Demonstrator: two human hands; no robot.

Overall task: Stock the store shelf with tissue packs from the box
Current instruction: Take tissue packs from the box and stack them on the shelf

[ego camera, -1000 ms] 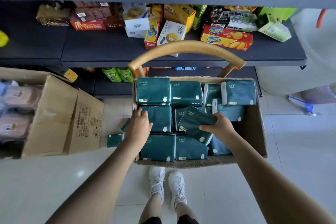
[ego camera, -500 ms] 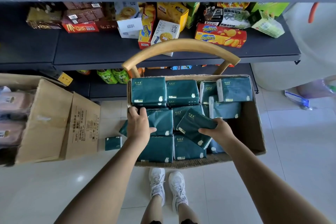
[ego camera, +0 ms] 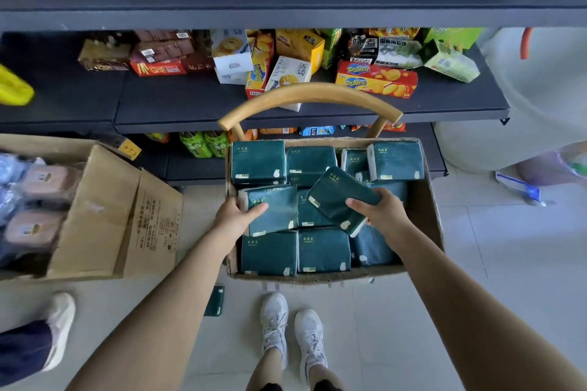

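Tissue packs (ego camera: 320, 251) in dark green wrap, stacked in rows inside the cardboard box (ego camera: 428, 209) directly under both hands, box apparently set on a chair, its curved wooden chair back (ego camera: 311, 95) just beyond the fingertips. Looked like mid-pickup, one pack per hand. Left hand (ego camera: 236, 216) curled round the near end of the left pack (ego camera: 276, 209), thumb laid across the top. Right hand (ego camera: 381, 213) pinching the right pack (ego camera: 336, 197) by its right end, thumb on top, fingers underneath, pack tilted and riding above the row. Had placed nothing from this pair yet.

Needed next, most likely: lift both clear of the box walls, carry forward past the chair back to the dark shelf (ego camera: 158, 101) beyond the hands, and set down on bare board to the left of the snack boxes (ego camera: 376, 82) rather than on top of them. Called for a firm hold, soft wrap being likely to sag or slip from an end grip.

Against half a second before: left pack pulled up out of its slot, pale end now showing, previously only touched from above. Right pack raised higher and turned further. Shoe (ego camera: 60, 327) of another person newly in view, far out to the left of the left arm
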